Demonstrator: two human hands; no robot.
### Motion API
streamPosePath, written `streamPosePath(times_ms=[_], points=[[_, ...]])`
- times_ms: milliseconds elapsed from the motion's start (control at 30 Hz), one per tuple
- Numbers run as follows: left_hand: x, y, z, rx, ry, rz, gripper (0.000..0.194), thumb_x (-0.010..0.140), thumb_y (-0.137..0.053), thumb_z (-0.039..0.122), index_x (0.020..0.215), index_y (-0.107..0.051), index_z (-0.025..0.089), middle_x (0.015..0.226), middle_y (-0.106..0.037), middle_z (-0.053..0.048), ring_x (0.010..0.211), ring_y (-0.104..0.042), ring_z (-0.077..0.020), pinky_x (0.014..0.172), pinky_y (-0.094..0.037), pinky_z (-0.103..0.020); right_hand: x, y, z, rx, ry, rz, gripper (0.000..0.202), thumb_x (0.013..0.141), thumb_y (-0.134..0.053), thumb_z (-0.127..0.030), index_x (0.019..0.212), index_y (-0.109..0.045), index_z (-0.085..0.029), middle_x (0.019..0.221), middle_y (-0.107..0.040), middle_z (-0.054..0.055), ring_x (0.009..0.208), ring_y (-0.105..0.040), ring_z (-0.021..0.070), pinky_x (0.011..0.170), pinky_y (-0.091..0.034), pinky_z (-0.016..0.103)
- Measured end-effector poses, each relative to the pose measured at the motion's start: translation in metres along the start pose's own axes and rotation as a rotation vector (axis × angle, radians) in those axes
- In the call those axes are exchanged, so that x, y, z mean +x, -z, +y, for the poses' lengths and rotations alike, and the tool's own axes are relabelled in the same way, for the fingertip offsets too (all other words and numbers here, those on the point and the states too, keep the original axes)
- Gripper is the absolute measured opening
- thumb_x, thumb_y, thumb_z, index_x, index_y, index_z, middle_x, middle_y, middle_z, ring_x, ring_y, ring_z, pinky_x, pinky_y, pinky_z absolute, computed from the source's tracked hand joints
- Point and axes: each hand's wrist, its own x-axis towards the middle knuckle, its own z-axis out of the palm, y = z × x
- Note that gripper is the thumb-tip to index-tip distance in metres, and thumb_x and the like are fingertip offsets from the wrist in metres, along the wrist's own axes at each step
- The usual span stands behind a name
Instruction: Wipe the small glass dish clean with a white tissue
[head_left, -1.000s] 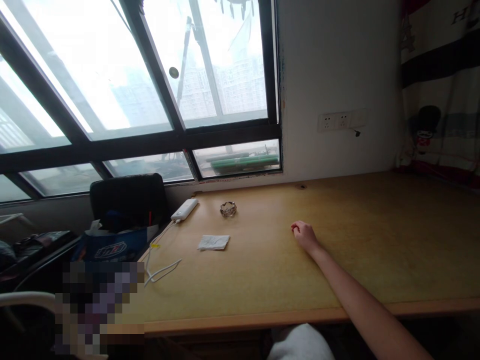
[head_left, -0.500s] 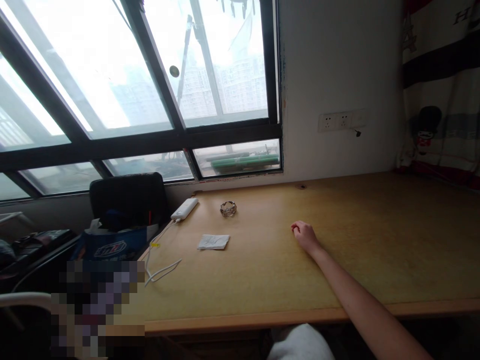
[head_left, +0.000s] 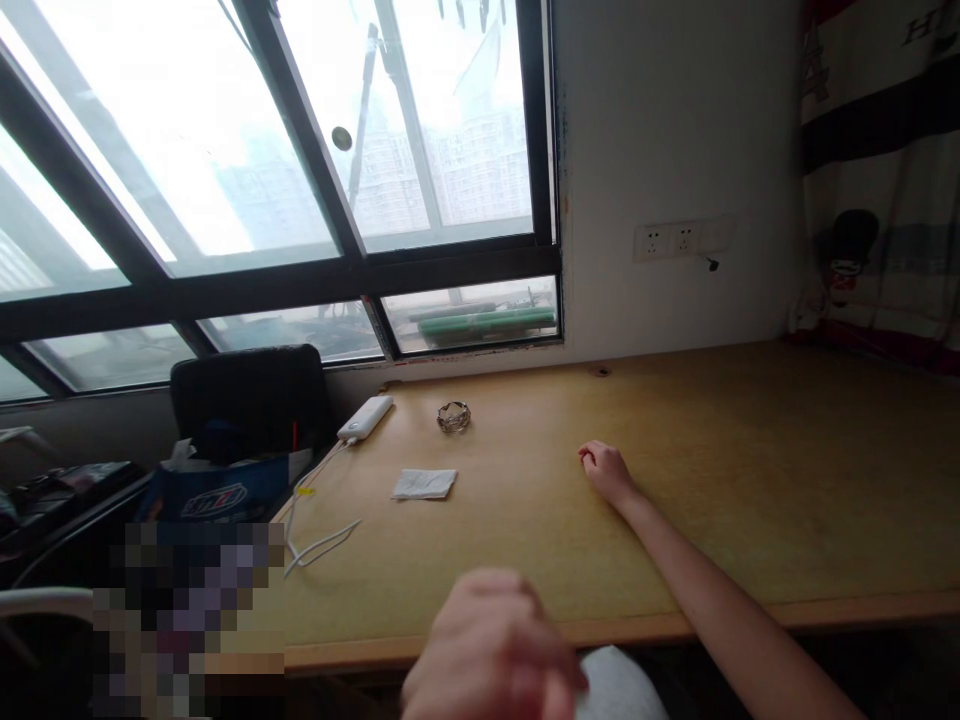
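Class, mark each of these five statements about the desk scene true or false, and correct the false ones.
1. The right hand rests on the wooden desk. True.
2. The right hand is holding the folded white paper. False: the paper lies apart from it, further left on the desk.
3. A white power bank lies near the desk's back left corner with a white cable running from it. True.
4. The small metal ring-shaped object sits on top of the white paper. False: it lies on the bare desk, behind the paper.
5. The left hand is flat on the desk beside the power bank. False: it is raised, blurred, close to the camera at the desk's near edge.
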Motion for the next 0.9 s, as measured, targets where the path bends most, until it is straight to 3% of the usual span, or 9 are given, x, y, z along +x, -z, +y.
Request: streamPosePath(times_ms=[33,67,200,300,367,500,667,900], points=[[0.011,-0.014,-0.018,-0.028,-0.002,-0.016,0.008,0.074,-0.054,0.029,0.069,-0.050,0.024,0.051,-0.054,0.003,0.047,-0.051,-0.0107,0.047,-0.043,-0.025,0.000,0.000,-0.001,0.000,-0.003,-0.002,0.023,0.071,-0.036,-0.012,0.072,-0.059,-0.015,0.075,-0.061,0.005,0.072,-0.054,0.0128,0.067,-0.039,0.021],[0.021,-0.029,-0.039,-0.105,0.010,0.039,0.008,0.075,-0.053,0.027,0.070,-0.048,0.022,0.045,-0.050,0.005,0.040,-0.047,-0.0083,0.043,-0.040,-0.022,0.000,0.000,-0.001,0.000,-0.008,-0.003,0.023,0.071,-0.036,-0.012,0.072,-0.059,-0.015,0.076,-0.061,0.005,0.072,-0.054,0.0128,0.067,-0.039,0.021],[0.043,-0.085,-0.133,-0.162,0.334,-0.091,0.030,0.082,-0.037,0.036,0.058,-0.039,0.017,0.043,-0.045,0.004,0.036,-0.040,-0.0051,0.038,-0.030,-0.017,0.000,0.001,-0.001,0.009,-0.019,0.002,0.023,0.071,-0.037,-0.012,0.072,-0.060,-0.015,0.075,-0.061,0.005,0.072,-0.054,0.0131,0.068,-0.039,0.021],[0.039,-0.106,-0.186,-0.069,0.502,-0.097,0.034,0.081,-0.034,0.040,0.056,-0.039,0.017,0.041,-0.041,0.005,0.035,-0.036,-0.0048,0.038,-0.028,-0.016,0.002,0.002,-0.001,0.024,-0.020,0.000,0.023,0.072,-0.037,-0.013,0.070,-0.060,-0.015,0.074,-0.061,0.005,0.070,-0.054,0.0134,0.066,-0.039,0.022],[0.032,-0.111,-0.208,-0.031,0.565,-0.083,0.030,0.079,-0.038,0.040,0.060,-0.042,0.016,0.042,-0.042,0.005,0.038,-0.039,-0.0061,0.041,-0.030,-0.017,0.002,0.003,-0.003,0.043,-0.026,0.004,0.022,0.072,-0.037,-0.014,0.070,-0.060,-0.015,0.074,-0.061,0.005,0.070,-0.054,0.0138,0.067,-0.039,0.022],[0.019,-0.114,-0.221,-0.095,0.608,-0.084,0.021,0.075,-0.044,0.036,0.070,-0.045,0.015,0.048,-0.048,0.004,0.043,-0.044,-0.0079,0.043,-0.031,-0.018,-0.001,0.001,-0.016,0.142,-0.027,0.032,0.023,0.075,-0.037,-0.020,0.072,-0.059,-0.017,0.071,-0.061,0.004,0.068,-0.055,0.0139,0.065,-0.039,0.022],[0.010,-0.127,-0.217,-0.175,0.619,-0.255,0.023,0.076,-0.041,0.035,0.065,-0.046,0.015,0.045,-0.045,0.005,0.040,-0.040,-0.0071,0.041,-0.029,-0.018,-0.004,-0.016,-0.039,0.281,-0.133,0.040,0.032,0.078,-0.033,-0.031,0.057,-0.052,-0.017,0.051,-0.055,0.001,0.048,-0.048,0.0116,0.048,-0.033,0.020],[0.008,-0.126,-0.215,-0.029,0.584,-0.294,0.029,0.078,-0.037,0.035,0.059,-0.044,0.015,0.045,-0.045,0.004,0.041,-0.040,-0.0077,0.043,-0.028,-0.018,0.004,-0.031,-0.042,0.218,-0.198,0.079,0.035,0.078,-0.033,-0.033,0.050,-0.048,-0.017,0.047,-0.053,0.002,0.045,-0.044,0.0108,0.044,-0.027,0.021]])
